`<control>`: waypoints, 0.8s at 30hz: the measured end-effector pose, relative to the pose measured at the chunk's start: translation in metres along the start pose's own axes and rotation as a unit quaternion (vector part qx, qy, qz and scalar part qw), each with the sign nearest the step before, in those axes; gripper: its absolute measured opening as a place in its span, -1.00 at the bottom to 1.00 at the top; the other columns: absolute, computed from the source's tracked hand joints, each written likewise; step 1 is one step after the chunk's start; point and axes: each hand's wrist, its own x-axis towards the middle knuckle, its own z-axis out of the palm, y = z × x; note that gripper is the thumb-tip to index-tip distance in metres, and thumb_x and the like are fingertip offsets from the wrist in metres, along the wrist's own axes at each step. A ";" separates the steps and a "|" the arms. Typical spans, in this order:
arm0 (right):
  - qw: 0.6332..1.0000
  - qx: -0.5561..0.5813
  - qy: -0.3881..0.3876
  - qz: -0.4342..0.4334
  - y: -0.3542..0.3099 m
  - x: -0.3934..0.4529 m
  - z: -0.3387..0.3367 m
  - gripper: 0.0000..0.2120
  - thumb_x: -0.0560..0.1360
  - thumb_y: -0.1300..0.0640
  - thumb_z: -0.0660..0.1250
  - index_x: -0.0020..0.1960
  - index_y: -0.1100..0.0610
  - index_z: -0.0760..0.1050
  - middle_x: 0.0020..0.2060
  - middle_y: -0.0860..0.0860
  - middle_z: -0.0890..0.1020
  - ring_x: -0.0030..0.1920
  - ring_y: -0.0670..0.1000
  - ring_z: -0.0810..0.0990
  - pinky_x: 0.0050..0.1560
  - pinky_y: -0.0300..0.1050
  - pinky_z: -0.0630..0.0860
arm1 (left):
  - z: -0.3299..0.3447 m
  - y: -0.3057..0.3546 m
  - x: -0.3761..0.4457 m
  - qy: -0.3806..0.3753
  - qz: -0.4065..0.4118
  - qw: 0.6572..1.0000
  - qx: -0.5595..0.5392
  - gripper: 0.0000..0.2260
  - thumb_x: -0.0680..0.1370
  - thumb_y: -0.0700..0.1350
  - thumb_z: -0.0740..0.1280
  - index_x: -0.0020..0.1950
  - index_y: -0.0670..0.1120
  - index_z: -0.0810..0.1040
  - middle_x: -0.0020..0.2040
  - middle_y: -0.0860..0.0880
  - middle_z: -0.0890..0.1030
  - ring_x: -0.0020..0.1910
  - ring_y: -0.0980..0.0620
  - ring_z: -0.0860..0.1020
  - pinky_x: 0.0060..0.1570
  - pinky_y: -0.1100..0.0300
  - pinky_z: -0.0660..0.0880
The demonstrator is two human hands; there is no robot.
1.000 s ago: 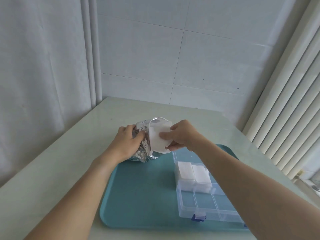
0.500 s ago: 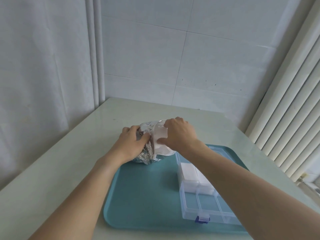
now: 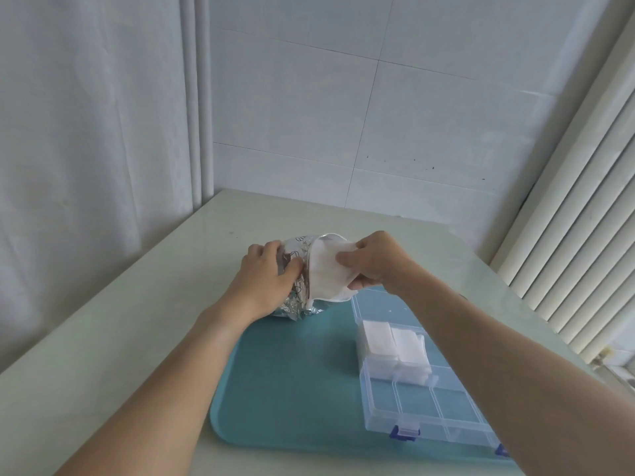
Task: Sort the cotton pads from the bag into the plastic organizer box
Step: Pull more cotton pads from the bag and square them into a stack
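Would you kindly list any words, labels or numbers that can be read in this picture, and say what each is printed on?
No text here can be read.
Silvery bag, gripped by the left hand: dark printed marks, too blurred and creased to read.
Clear organizer box: no lettering visible, and none on its blue latches.
Teal tray: no markings.

Tray (image 3: 292, 379) lies on the tabletop (image 3: 113, 338), toward its right side. Bag (image 3: 299, 269) stands at the tray's far left corner. Organizer box (image 3: 405, 403) sits on the tray's right half, right of the bag and nearer. Cotton pads (image 3: 395, 341) lie in the box's middle compartments. Wall behind; blinds to the right.
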 end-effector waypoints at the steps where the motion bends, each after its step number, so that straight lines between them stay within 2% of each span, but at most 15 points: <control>1: 1.000 0.026 -0.002 0.005 0.001 -0.001 -0.002 -0.79 0.54 0.24 0.37 0.08 0.39 0.56 -0.31 0.19 0.65 -0.48 0.08 0.64 -0.26 -0.07 0.69 | 0.001 0.000 -0.001 0.015 0.010 1.000 0.006 -0.52 0.63 0.12 0.20 0.51 -0.03 0.27 0.40 -0.11 0.31 0.43 -0.11 0.28 0.35 0.09 0.23; 3: 0.998 0.066 -0.017 0.009 0.003 -0.004 -0.003 -0.82 0.57 0.25 0.35 0.09 0.37 0.53 -0.30 0.18 0.66 -0.48 0.09 0.67 -0.32 -0.09 0.68 | 0.001 0.001 -0.003 0.053 0.050 0.997 0.016 -0.50 0.64 0.09 0.19 0.55 -0.05 0.23 0.45 -0.11 0.29 0.47 -0.10 0.24 0.42 0.04 0.20; 4: 0.997 0.078 -0.022 0.011 0.005 -0.005 -0.003 -0.86 0.59 0.25 0.35 0.05 0.35 0.53 -0.29 0.18 0.67 -0.45 0.11 0.68 -0.28 -0.06 0.69 | 0.000 0.002 -0.004 0.069 0.081 0.994 0.009 -0.51 0.65 0.08 0.19 0.55 -0.06 0.25 0.46 -0.10 0.30 0.48 -0.08 0.23 0.45 0.04 0.19; 7: 0.994 0.109 -0.015 0.017 0.011 -0.005 -0.006 -0.91 0.58 0.28 0.35 -0.08 0.28 0.51 -0.27 0.18 0.66 -0.42 0.13 0.70 -0.21 -0.01 0.70 | -0.002 0.008 -0.008 0.096 0.177 0.979 -0.026 -0.50 0.58 0.14 0.19 0.46 -0.07 0.40 0.37 -0.01 0.42 0.42 0.02 0.31 0.44 0.06 0.24; 11: 0.984 0.171 -0.015 0.049 0.024 -0.001 -0.016 -0.87 0.54 0.33 0.39 0.04 0.39 0.55 -0.27 0.18 0.70 -0.33 0.16 0.72 -0.15 -0.01 0.70 | 0.005 0.016 -0.013 0.094 0.249 0.964 -0.020 -0.47 0.51 0.22 0.20 0.37 -0.04 0.50 0.29 0.07 0.47 0.35 0.09 0.37 0.40 0.09 0.30; 15: 0.971 0.221 -0.028 0.084 0.041 -0.005 -0.033 -0.92 0.54 0.37 0.39 -0.01 0.40 0.57 -0.24 0.20 0.68 -0.35 0.11 0.70 -0.26 -0.09 0.69 | 0.012 0.016 -0.015 0.081 0.262 0.961 -0.019 -0.54 0.52 0.20 0.21 0.29 -0.04 0.55 0.23 0.08 0.50 0.30 0.10 0.41 0.36 0.11 0.34; 19: 0.959 0.262 -0.039 0.099 0.061 -0.014 -0.057 -0.95 0.55 0.39 0.35 -0.08 0.37 0.57 -0.20 0.20 0.64 -0.39 0.06 0.67 -0.38 -0.15 0.64 | 0.003 0.021 -0.015 0.115 0.234 0.961 -0.087 -0.69 0.51 0.12 0.26 0.12 -0.01 0.60 0.10 0.14 0.53 0.20 0.20 0.46 0.24 0.37 0.32; 21: 0.950 0.291 -0.047 0.101 0.072 -0.019 -0.069 -0.96 0.56 0.38 0.34 -0.04 0.37 0.56 -0.17 0.21 0.63 -0.41 0.04 0.66 -0.41 -0.19 0.61 | -0.004 0.025 -0.018 0.158 0.209 0.954 -0.141 -0.82 0.51 0.02 0.29 0.04 0.02 0.59 0.05 0.18 0.56 0.12 0.30 0.48 0.17 0.33 0.37; 24: 0.942 0.318 -0.065 0.091 0.086 -0.026 -0.089 -0.93 0.57 0.36 0.33 0.01 0.37 0.55 -0.16 0.20 0.60 -0.40 0.01 0.64 -0.39 -0.22 0.59 | -0.003 0.041 -0.030 0.207 0.194 0.936 -0.210 -0.89 0.49 -0.07 0.29 -0.05 0.05 0.59 -0.05 0.19 0.62 -0.05 0.24 0.53 0.00 0.21 0.45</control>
